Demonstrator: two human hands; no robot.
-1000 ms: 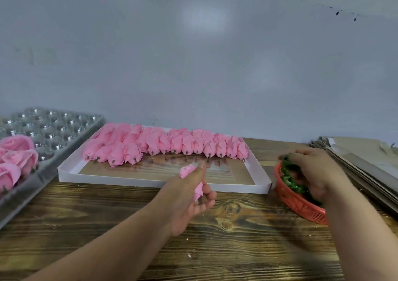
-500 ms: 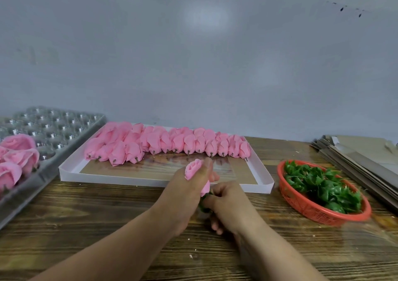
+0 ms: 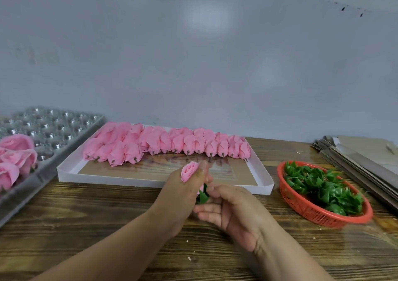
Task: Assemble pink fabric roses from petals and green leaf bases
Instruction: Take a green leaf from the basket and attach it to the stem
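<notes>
My left hand (image 3: 183, 196) grips a pink rose bud (image 3: 189, 171) upright, its top showing above the fingers. Just below it my right hand (image 3: 232, 210) pinches a green leaf base (image 3: 202, 196) against the bud's bottom end. Behind the hands a white tray (image 3: 69, 168) holds several pink buds (image 3: 165, 143) in rows, their stems pointing toward me. At the right stands a red basket (image 3: 305, 210) of green leaf bases (image 3: 323, 185).
A silver moulded tray (image 3: 53, 127) at the left carries finished pink roses (image 3: 15, 155) at its near end. Flattened cardboard pieces (image 3: 361, 153) lie stacked at the far right. Everything rests on a dark wooden table (image 3: 97, 220) against a grey wall.
My right hand left the red basket with a leaf base and came to the bud in my left hand. The left hand turned the bud more upright.
</notes>
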